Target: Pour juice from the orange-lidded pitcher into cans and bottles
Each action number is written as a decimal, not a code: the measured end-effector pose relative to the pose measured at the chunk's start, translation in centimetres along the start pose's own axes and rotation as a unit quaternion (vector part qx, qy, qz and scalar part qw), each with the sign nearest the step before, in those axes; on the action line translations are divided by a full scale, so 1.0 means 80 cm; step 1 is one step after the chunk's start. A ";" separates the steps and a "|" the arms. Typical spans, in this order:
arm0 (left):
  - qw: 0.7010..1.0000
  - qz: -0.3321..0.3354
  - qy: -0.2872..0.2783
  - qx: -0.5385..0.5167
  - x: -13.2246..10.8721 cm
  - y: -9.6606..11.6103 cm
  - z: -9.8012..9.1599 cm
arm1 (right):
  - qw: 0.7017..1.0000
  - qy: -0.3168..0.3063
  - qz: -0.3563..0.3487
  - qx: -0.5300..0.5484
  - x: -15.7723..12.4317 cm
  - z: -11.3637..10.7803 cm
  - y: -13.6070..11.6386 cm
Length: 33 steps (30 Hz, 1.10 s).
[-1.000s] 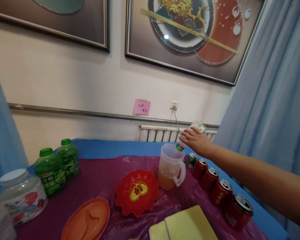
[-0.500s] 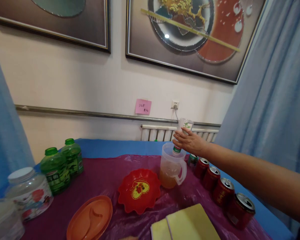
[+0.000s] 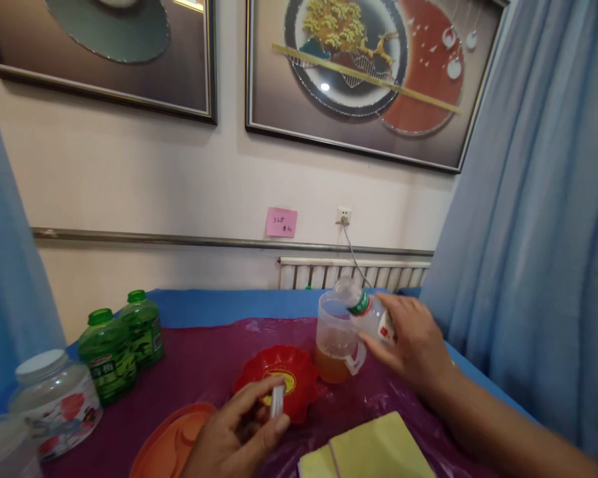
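Note:
My right hand is wrapped round a clear plastic bottle with a green band. The bottle is tilted, its neck end up and to the left at the rim of a translucent jug. Amber liquid fills the lower part of the jug. Nearer to me, my left hand pinches a small white cap between thumb and fingers. Behind that hand lies a red scalloped plate with a yellow design, partly covered. An orange divided dish is partly hidden by the left hand.
Two green bottles and a clear jar with a white lid line the left side. A folded yellow cloth lies at the front on the purple sheet. Blue curtains hang at the right.
The bottle has gone from upside down in the jug to tilted with its neck up. My left hand has come into view with the cap. My right arm now hides the red cans.

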<state>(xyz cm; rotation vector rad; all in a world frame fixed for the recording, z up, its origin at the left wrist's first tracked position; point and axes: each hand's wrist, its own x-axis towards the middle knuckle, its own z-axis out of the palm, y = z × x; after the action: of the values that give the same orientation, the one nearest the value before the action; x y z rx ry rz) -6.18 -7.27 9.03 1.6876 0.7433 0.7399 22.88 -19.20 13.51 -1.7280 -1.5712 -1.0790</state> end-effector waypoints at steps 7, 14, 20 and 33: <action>0.982 0.175 -0.007 0.075 0.002 0.069 0.027 | 0.978 0.029 0.089 0.185 -0.100 0.015 -0.118; 0.955 0.185 -0.022 0.232 -0.010 0.054 0.031 | 0.982 0.036 0.089 0.160 -0.131 0.031 -0.123; 0.933 0.184 -0.024 0.308 -0.020 0.054 0.030 | 0.988 0.039 0.065 0.131 -0.138 0.031 -0.117; 0.947 0.198 -0.183 0.175 -0.040 0.075 0.009 | 0.925 -0.082 0.080 0.362 -0.142 0.014 -0.136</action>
<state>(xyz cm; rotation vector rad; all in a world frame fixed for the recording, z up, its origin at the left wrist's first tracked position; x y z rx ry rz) -6.95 -11.48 14.42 2.2605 0.2821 0.5553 12.50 -22.62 2.10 -1.4047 -1.6118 -0.2077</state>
